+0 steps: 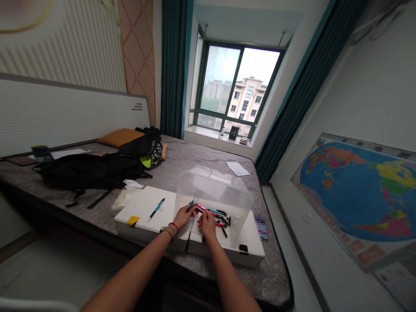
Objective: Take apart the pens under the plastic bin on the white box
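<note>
My left hand (182, 216) is closed around a teal pen (191, 204), whose end sticks up past the fingers. Close beside it, my right hand (207, 224) has its fingers curled in; what they hold, if anything, is hidden. Several red, black and teal pens (223, 216) lie in a loose pile just right of my hands, inside a clear plastic bin (212, 186) tipped with its opening toward me. A teal and black pen (156, 209) lies apart on the left white box (169, 199).
The two white boxes stand on a grey mattress (195, 154); yellow tape (133, 221) and black tape (243, 248) mark their front edges. Tissues (131, 185) lie at the left, a black backpack (87, 169) beyond. White paper (238, 168) rests behind the bin.
</note>
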A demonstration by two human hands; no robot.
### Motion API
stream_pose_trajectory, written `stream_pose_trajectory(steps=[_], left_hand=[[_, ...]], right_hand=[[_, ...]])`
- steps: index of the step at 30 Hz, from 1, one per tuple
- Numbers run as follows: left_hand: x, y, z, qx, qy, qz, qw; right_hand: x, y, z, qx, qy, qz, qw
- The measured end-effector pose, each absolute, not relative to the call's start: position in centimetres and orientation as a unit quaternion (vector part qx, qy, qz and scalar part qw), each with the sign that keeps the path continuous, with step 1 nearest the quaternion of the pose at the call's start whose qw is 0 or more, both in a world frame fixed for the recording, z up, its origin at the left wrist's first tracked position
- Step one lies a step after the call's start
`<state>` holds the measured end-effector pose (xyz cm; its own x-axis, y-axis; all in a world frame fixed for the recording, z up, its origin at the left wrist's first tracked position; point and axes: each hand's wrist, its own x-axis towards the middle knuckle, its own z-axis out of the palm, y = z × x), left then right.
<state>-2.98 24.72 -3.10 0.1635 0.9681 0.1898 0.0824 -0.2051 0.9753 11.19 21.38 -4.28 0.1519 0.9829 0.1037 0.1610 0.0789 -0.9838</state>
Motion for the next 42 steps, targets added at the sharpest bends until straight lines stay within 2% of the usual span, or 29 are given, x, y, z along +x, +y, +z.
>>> stream_pose_trajectory(steps=[7,13,20,28,32,36,40,42], left_hand=[[-3.0,24.7,-3.0,0.617,0.438,0.478,0.447],[-2.9,24.9,-3.6,0.617,0.431,0.473,0.457],[-3.0,24.7,-3.3,0.642,0.422,0.447,0.459],[-2.8,24.4,-2.9,0.614,0.415,0.489,0.46],[-2.8,24.3,-2.9,0.604,0.424,0.496,0.457],[-2.8,24.1,-2.7,0.602,0.417,0.507,0.455],[-2.8,24.1,-2.7,0.601,0.406,0.511,0.462],[-2.8,24.2,-2.9,0.594,0.406,0.517,0.464]], right_hand=[[11.3,21.1,-4.1,-0.539,-0.561,0.393,0.49],[11.2,21.0,-4.1,-0.551,-0.634,0.311,0.445],[11.2,21.0,-3.9,-0.579,-0.63,0.286,0.431],[11.3,21.1,-3.8,-0.572,-0.618,0.315,0.437],[11.6,21.3,-3.5,-0.546,-0.567,0.415,0.456],[12.6,21.6,-1.5,-0.507,-0.524,0.489,0.478],[14.2,22.9,2.6,-0.507,-0.56,0.446,0.48],[15.2,23.9,4.5,-0.532,-0.608,0.403,0.431]])
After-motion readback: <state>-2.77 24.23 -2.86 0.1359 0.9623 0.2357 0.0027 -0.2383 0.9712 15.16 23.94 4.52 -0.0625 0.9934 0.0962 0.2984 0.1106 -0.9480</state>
